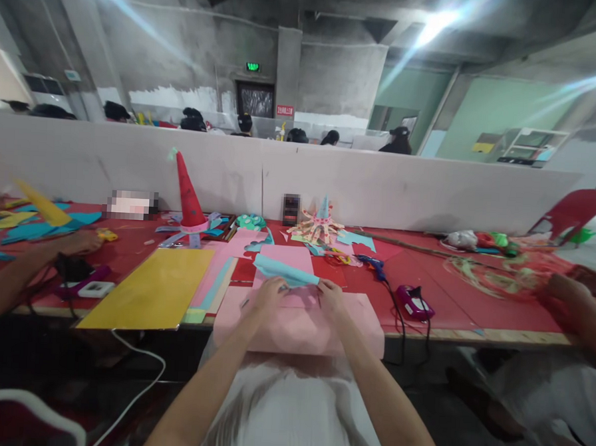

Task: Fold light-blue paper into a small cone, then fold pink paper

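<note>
Between my two hands is a light blue sheet of paper [283, 269], curled or folded into a long narrow shape. My left hand [270, 295] grips its lower edge near the left, fingers closed. At its right end, my right hand [330, 296] pinches the paper. Beneath them lies pink paper [297, 329] that droops over the table's front edge. Left of my hands rests a stack topped by a yellow sheet [157, 289], with pink, blue and cream sheets beside it.
A red paper cone [189, 197] stands at the back left, a decorated paper piece [323, 221] at the back middle. On the right lie a blue glue gun [373, 265] and a purple power strip [414, 303] with cables. People sit at both sides; a white partition [206, 165] runs behind.
</note>
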